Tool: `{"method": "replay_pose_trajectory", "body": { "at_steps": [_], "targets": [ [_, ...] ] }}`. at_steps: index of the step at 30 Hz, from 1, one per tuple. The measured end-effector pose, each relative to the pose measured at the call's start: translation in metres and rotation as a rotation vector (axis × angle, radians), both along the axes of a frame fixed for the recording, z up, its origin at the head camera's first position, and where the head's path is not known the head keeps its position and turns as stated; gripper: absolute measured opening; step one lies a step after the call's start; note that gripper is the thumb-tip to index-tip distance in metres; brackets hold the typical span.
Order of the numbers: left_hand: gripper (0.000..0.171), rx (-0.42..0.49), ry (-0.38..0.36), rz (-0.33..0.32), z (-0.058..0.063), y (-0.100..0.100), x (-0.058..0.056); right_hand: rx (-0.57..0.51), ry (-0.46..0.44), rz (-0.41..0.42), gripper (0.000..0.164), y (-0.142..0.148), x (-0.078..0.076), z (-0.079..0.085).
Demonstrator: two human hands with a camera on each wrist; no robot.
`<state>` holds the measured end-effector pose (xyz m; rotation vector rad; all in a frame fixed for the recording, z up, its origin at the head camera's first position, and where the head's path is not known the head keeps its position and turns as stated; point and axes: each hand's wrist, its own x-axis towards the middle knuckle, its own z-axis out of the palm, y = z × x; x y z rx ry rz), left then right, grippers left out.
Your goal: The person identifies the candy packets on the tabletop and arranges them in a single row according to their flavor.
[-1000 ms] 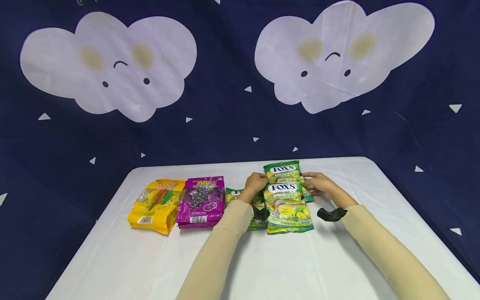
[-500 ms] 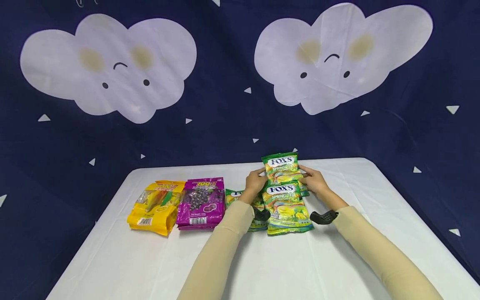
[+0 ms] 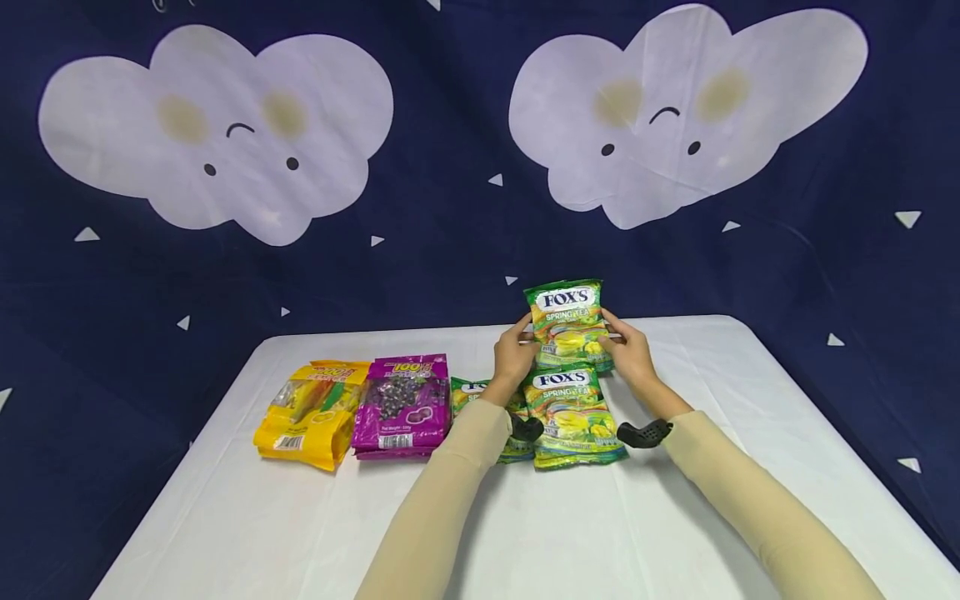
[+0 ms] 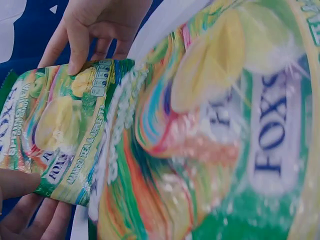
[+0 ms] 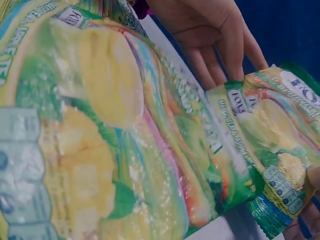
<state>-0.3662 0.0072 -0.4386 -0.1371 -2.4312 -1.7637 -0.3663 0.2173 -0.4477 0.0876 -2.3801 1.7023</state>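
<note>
Both hands grip a green-and-yellow Fox's Spring Tea candy bag (image 3: pixel 567 321) by its two sides, near the back of the table, its front facing me. My left hand (image 3: pixel 515 358) is at its left edge and my right hand (image 3: pixel 632 354) at its right edge. In the left wrist view, my left thumb (image 4: pixel 20 184) presses the bag's front, with the other fingers behind. The right thumb (image 5: pixel 313 176) does likewise in the right wrist view. A second Fox's bag (image 3: pixel 573 421) lies in front, close below the held one. Left of it, another Fox's bag (image 3: pixel 468 392) is partly hidden by my left forearm.
A purple candy bag (image 3: pixel 402 404) with a grape picture lies left of the Fox's bags. Beyond it is a yellow candy bag (image 3: pixel 313 412). All lie on a white-covered table (image 3: pixel 570 533). A dark blue cloth (image 3: pixel 450 275) with clouds hangs behind the table.
The rear Fox's bag has risen and turned more upright between my hands. My right hand has moved slightly left and in against its edge. The other bags stay put.
</note>
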Motion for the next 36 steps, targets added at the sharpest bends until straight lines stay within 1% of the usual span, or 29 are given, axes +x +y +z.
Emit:
{"method": "replay_pose_trajectory", "body": {
  "at_steps": [7, 10, 12, 15, 19, 23, 27, 29, 30, 36],
  "targets": [
    [0.063, 0.017, 0.100, 0.034, 0.006, 0.005, -0.002, -0.045, 0.069, -0.040, 0.052, -0.004, 0.000, 0.008],
    [0.061, 0.035, 0.143, 0.060, 0.010, 0.006, -0.003, -0.061, 0.077, -0.021, 0.053, -0.003, 0.001, 0.013],
    [0.059, 0.057, 0.155, 0.073, 0.012, 0.005, -0.002, -0.075, 0.071, 0.006, 0.054, -0.001, 0.002, 0.016],
    [0.057, 0.096, 0.136, 0.069, 0.013, 0.004, -0.001, -0.110, 0.050, 0.056, 0.056, 0.002, 0.003, 0.020],
    [0.057, 0.164, 0.073, 0.044, 0.013, 0.003, 0.004, -0.159, 0.001, 0.111, 0.058, 0.008, 0.005, 0.019],
    [0.056, 0.270, 0.008, -0.006, 0.009, 0.001, 0.010, -0.166, -0.056, 0.148, 0.060, 0.015, 0.008, 0.015],
    [0.056, 0.365, -0.042, -0.062, 0.004, 0.001, 0.015, -0.200, -0.118, 0.163, 0.062, 0.022, 0.013, 0.009],
    [0.056, 0.375, -0.057, -0.069, 0.003, 0.002, 0.019, -0.215, -0.141, 0.158, 0.063, 0.025, 0.015, 0.007],
    [0.056, 0.365, -0.059, -0.067, 0.003, 0.003, 0.020, -0.221, -0.148, 0.153, 0.063, 0.026, 0.016, 0.006],
    [0.055, 0.262, -0.053, -0.036, 0.004, 0.011, 0.028, -0.232, -0.155, 0.137, 0.062, 0.033, 0.022, 0.001]
  ]
}}
